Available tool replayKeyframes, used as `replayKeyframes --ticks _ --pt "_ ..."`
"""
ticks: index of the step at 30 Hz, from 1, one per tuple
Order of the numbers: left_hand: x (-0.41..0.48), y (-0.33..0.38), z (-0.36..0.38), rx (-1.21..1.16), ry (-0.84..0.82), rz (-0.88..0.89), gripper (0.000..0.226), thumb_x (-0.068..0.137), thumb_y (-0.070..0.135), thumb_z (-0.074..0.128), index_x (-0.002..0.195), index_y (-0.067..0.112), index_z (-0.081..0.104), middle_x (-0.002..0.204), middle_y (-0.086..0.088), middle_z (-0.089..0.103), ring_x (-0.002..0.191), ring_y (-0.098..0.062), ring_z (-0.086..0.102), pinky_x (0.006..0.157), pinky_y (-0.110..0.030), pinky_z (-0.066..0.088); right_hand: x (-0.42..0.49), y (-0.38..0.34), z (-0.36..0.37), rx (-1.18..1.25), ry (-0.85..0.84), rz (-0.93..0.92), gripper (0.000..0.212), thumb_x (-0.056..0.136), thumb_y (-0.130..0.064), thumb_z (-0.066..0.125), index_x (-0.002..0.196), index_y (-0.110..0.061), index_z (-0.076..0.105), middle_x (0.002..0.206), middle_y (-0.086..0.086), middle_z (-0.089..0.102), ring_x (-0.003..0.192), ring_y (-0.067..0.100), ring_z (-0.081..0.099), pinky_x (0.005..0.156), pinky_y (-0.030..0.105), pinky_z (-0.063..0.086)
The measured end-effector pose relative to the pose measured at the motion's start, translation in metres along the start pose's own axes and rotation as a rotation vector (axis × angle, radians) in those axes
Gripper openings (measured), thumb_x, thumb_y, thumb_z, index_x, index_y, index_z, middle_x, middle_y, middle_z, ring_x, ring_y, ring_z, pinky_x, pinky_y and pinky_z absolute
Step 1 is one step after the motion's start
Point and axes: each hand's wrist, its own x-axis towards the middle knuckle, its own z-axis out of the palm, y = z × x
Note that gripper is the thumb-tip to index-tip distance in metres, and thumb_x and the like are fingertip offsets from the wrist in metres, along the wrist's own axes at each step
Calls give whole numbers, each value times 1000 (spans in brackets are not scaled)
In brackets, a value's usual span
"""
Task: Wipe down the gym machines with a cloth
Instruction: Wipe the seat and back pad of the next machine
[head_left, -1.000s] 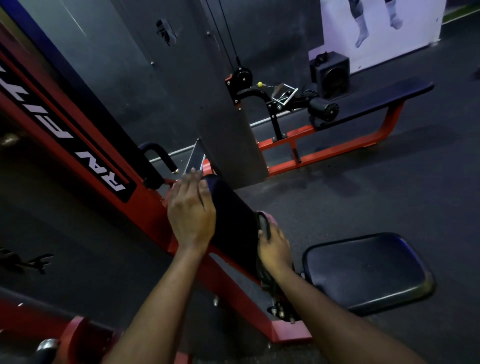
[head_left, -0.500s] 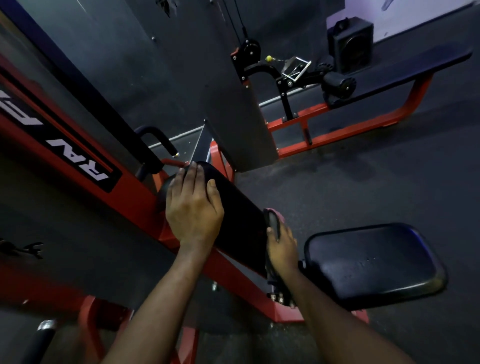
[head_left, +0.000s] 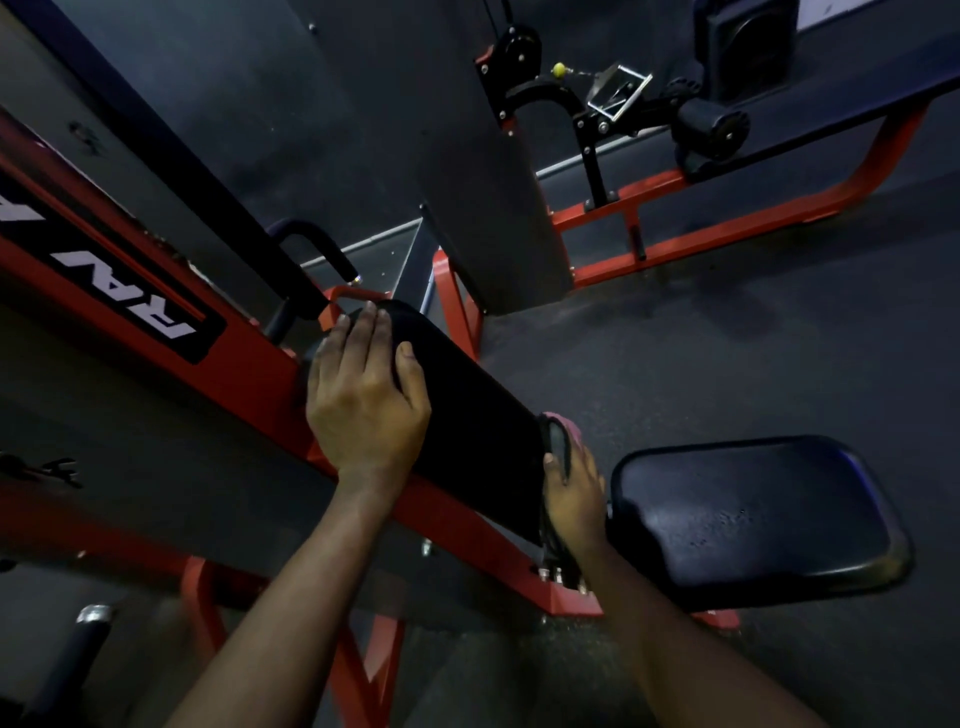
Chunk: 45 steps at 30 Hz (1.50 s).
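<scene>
A person's right hand (head_left: 574, 493) grips a pink cloth (head_left: 567, 422) against the lower side edge of a black back pad (head_left: 467, 415), thumb hooked over the pad's front while the fingers wrap the edge; only a small fold of the cloth shows past the fingertips. The left hand (head_left: 363, 400) lies flat on the pad's upper end, its fingers straight and close together, reaching over the top, and the thumb spread onto the pad's face. It holds nothing.

The pad slopes along a red steel frame (head_left: 249, 374) that bears a black label with white letters. Just to the right of the right hand sits the machine's black seat cushion (head_left: 753, 514), its vinyl glossy, with small pale specks near the middle. A curved black handle (head_left: 311, 239) rises from the frame above the left hand.

The room is dim. Dark speckled rubber flooring (head_left: 727, 338) runs under everything. A tall grey shroud (head_left: 493, 182) stands behind the pad, and beyond it a second red-framed machine (head_left: 727, 228) carries a long dark bench, a black roller pad (head_left: 711, 124), a pulley (head_left: 514, 47) and a small yellow ball (head_left: 559, 68) on its cable. A black speaker box (head_left: 743, 41) sits against the far wall.
</scene>
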Motion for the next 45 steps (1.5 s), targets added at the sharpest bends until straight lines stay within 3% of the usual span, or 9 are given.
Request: replayKeyframes --ticks 2,4,11,18,26,32,36,41,45 --pt "0 0 0 13 0 -4 41 103 30 46 131 9 66 137 -6 64 133 -25 54 110 -41 42 20 14 -7 -7 -56 132 56 103 -42 47 157 -38 32 160 5 39 141 39 41 115 49 34" --pt "0 0 -1 11 -8 0 41 103 31 46 132 10 66 138 -6 63 133 -24 54 111 -42 42 32 10 -11 -20 -100 267 55 105 -40 46 156 -45 28 161 5 37 140 42 39 116 48 32" --pt "0 -1 3 24 -1 -9 40 104 30 44 132 11 66 139 -4 63 133 -23 54 108 -44 44 -21 4 1 -82 29 39 55 105 -40 49 158 -37 33 165 2 32 137 39 41 109 49 34" --pt "1 1 2 33 13 5 41 105 31 42 131 12 67 138 -3 64 130 -23 56 106 -41 45 47 38 -6 -53 -179 298 56 106 -47 40 159 -43 21 161 9 33 143 43 33 116 54 29" --pt "1 1 3 32 12 -2 39 104 29 43 129 12 68 138 -2 63 131 -22 55 106 -41 45 0 87 -3 92 -154 355 61 104 -44 47 160 -41 21 156 16 39 135 46 46 111 55 41" --pt "0 0 4 46 19 25 40 104 29 43 130 12 67 138 -3 63 130 -23 56 105 -41 46 53 77 -11 227 -253 440 48 108 -36 45 155 -28 39 145 15 55 130 36 54 104 39 43" --pt "-1 0 5 43 29 31 38 103 28 44 130 12 67 137 -3 64 129 -23 57 104 -41 47 33 83 -7 394 -164 486 45 106 -38 50 150 -29 47 138 8 61 128 31 57 107 42 46" --pt "-1 0 4 37 34 26 39 104 28 44 130 12 67 135 -4 65 128 -24 58 104 -42 47 -4 93 -3 590 -69 612 53 107 -34 51 157 -25 35 145 2 51 135 24 47 115 42 38" --pt "-1 0 5 34 30 46 40 104 28 43 131 12 67 136 -5 65 127 -25 58 103 -43 47 39 106 8 476 -158 675 60 98 -52 53 152 -28 43 147 10 55 131 33 55 111 51 46"
